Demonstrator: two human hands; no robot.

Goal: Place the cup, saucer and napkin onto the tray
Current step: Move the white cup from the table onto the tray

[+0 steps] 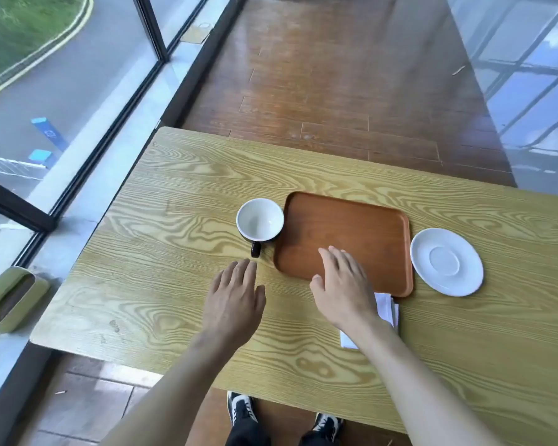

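A brown wooden tray (361, 226) lies bare in the middle of the table. Touching its left edge stands a cup (260, 224), white inside and dark outside, handle toward me. A white saucer (446, 262) rests just right of the tray. A folded white napkin (385, 309) lies at the tray's near right corner, partly hidden under my right wrist. My left hand (236, 300) hovers flat and open just short of the cup's handle. My right hand (343, 284) is open over the tray's near edge, holding nothing.
The light wooden table (181, 284) stands beside a glass window wall on the left. A green padded seat (10, 299) sits at the left, below the table's corner. Dark wood floor lies beyond the far edge. My feet show under the near edge.
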